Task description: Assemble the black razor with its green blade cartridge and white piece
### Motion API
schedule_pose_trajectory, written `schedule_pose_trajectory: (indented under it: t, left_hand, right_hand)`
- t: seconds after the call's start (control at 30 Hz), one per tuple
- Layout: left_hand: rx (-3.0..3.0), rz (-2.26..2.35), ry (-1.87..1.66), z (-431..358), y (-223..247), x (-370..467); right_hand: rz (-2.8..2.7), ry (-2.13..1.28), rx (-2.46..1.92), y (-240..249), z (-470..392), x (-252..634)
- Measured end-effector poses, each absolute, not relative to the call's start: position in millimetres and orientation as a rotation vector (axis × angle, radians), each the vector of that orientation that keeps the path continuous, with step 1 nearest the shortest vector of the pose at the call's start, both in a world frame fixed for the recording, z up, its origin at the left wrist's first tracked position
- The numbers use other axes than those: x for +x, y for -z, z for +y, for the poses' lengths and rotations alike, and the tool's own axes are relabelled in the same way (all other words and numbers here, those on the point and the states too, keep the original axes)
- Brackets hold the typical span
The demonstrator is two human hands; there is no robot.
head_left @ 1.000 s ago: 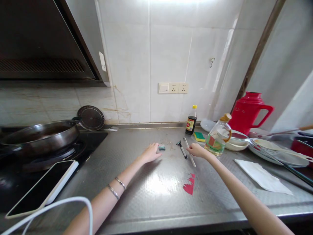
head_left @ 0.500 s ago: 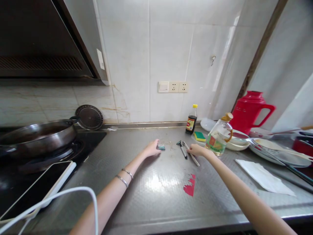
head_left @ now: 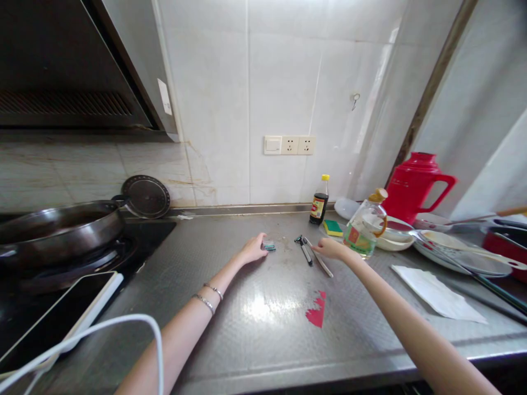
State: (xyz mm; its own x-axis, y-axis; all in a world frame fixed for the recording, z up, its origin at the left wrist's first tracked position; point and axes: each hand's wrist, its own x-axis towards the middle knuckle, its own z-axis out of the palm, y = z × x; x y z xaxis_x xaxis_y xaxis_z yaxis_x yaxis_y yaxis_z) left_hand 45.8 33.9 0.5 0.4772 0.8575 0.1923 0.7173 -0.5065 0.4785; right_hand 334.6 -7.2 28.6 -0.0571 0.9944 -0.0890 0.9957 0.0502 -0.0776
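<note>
My left hand (head_left: 254,249) rests low over the steel counter (head_left: 230,329), thumb and fingers closed around the left end of a small clear pack of razor blade cartridges (head_left: 269,247). Over to the right, the fingers of my right hand (head_left: 332,249) are closed on the upper part of a slim, pale, stick-like tool (head_left: 323,266); its exact kind is unclear. Just left of that tool lies a razor (head_left: 306,253) with a dark head and a silver and black handle. Neither hand touches the razor.
A soy sauce bottle (head_left: 319,200), a sponge (head_left: 332,228) and an oil bottle (head_left: 364,230) stand behind my right hand. Farther right are a red thermos (head_left: 411,186), dishes and a white napkin (head_left: 438,293). A pan (head_left: 74,230) and phone (head_left: 61,321) are left.
The whole view has shifted slightly, so everything appears a little farther left. Both hands stay at the same things, with no clear movement of the pack or the pale tool.
</note>
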Motion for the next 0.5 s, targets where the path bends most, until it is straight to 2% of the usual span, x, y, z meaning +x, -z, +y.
schedule_pose_trajectory:
  t: [0.17, 0.3, 0.5]
  left_hand:
    - [2.44, 1.21, -0.7, 16.3, -12.4, 54.0]
    - [2.511, 1.029, -0.707, -5.1, -26.9, 70.7]
    - [2.56, 0.887, -0.727, -30.1, -40.7, 90.5]
  right_hand:
    - [2.471, 0.182, 2.067, -51.6, -17.7, 323.0]
    - [2.78, 0.271, 1.754, -66.7, -32.9, 297.5]
    - [2.716, 0.119, 1.641, -74.4, -53.8, 268.8]
